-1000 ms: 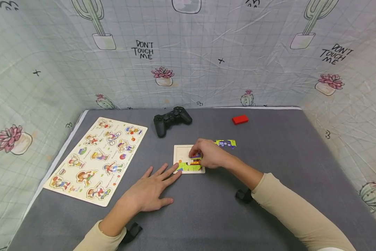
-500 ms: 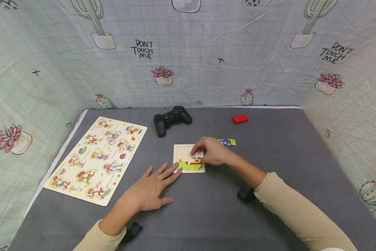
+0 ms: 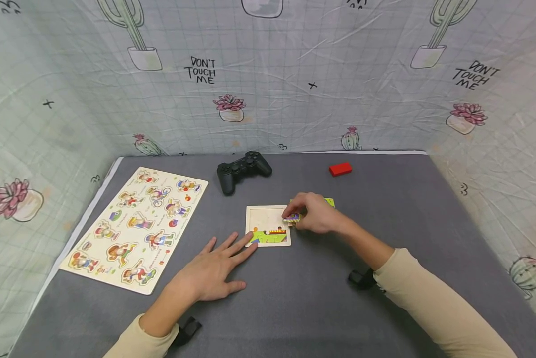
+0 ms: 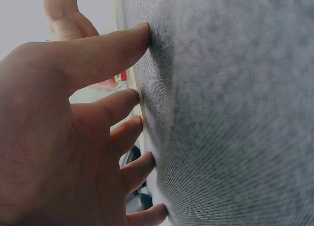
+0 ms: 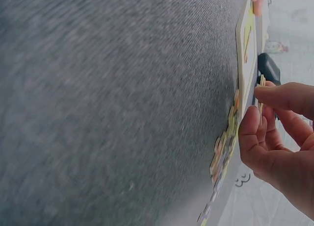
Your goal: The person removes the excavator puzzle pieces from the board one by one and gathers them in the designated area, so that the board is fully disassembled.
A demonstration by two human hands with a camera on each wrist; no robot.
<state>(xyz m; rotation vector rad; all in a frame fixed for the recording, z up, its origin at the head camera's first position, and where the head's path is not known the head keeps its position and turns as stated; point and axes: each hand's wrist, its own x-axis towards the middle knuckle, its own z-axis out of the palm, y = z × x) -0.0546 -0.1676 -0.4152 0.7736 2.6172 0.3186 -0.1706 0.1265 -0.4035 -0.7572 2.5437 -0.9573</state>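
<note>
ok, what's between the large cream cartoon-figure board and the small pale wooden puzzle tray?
Head view: nearer the person, the splayed left hand, extending to the near left corner of the wooden tray; farther back, only bare grey cloth.

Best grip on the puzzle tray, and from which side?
Probably the left rim, far half, pinched top and bottom from the left. The tray lies flat and thin, with that stretch bare; the left hand touches the near-left corner, and the right hand, pinching a piece, is at the right rim.
</note>
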